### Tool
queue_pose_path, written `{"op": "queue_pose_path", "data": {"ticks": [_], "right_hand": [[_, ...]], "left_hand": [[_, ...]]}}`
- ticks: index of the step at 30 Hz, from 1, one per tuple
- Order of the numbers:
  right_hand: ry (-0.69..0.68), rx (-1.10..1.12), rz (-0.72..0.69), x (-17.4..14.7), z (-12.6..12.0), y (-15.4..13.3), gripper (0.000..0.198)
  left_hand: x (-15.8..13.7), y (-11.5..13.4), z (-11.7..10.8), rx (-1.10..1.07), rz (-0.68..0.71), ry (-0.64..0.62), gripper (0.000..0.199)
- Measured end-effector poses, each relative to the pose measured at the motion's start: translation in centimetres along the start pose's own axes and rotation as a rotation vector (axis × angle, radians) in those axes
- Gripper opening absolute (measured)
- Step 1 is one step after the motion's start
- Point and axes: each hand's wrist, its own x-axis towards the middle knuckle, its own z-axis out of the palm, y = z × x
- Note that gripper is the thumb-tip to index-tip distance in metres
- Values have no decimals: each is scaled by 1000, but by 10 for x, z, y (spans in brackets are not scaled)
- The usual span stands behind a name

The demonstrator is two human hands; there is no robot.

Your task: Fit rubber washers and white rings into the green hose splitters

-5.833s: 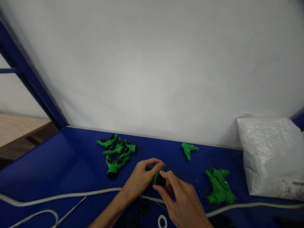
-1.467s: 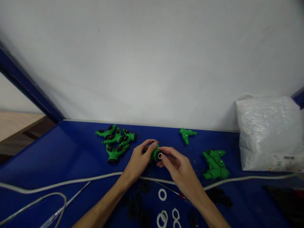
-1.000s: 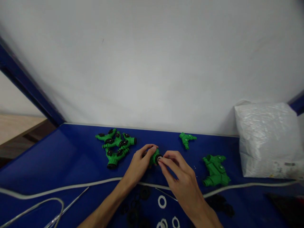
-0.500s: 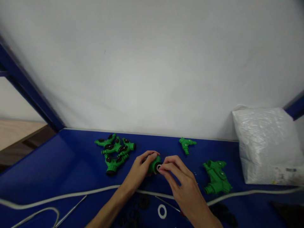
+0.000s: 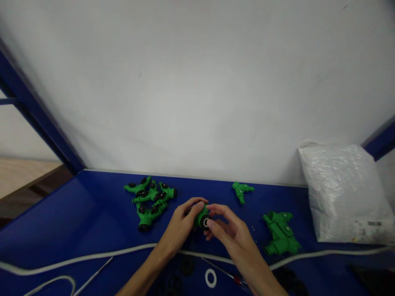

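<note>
My left hand (image 5: pixel 180 224) is wrapped around a green hose splitter (image 5: pixel 202 211), its black-rimmed mouth tilted toward me. A white ring washer (image 5: pixel 204 222) sits at that mouth. My right hand (image 5: pixel 237 236) has its thumb on the washer, while its other fingers curl by the far side of the splitter. Below the hands lies another white ring washer (image 5: pixel 207 278) on the blue table (image 5: pixel 101 224). Beside it is a screwdriver (image 5: pixel 220 267), its handle partly under my right wrist. Dark rings (image 5: pixel 187 265) lie near my left forearm, hard to make out.
Several green splitters with black valves (image 5: pixel 148 213) lie grouped at left. A small green splitter (image 5: pixel 242 190) is at the back, and green splitter housings (image 5: pixel 280 234) lie to the right. A white plastic-wrapped package (image 5: pixel 345 193) stands far right. A white cable (image 5: pixel 92 257) crosses the table.
My right fingers have gone from pinching the washer at the mouth to spreading around it, thumb pressed on the washer. My left hand keeps its hold.
</note>
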Motion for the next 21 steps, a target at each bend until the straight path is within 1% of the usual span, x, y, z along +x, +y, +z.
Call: {"op": "queue_pose_path", "data": {"ticks": [7,14,21], "right_hand": [[16,-13,34,2,2,4,34],[6,12,67,0,0,3,38],[-14,-15,88,-1,-2,2,34]], "left_hand": [[-2,1,1,26,31,-4,44],[-2,2,2,87,72,25,39],[-4,2,3,134,80,22,40]]}}
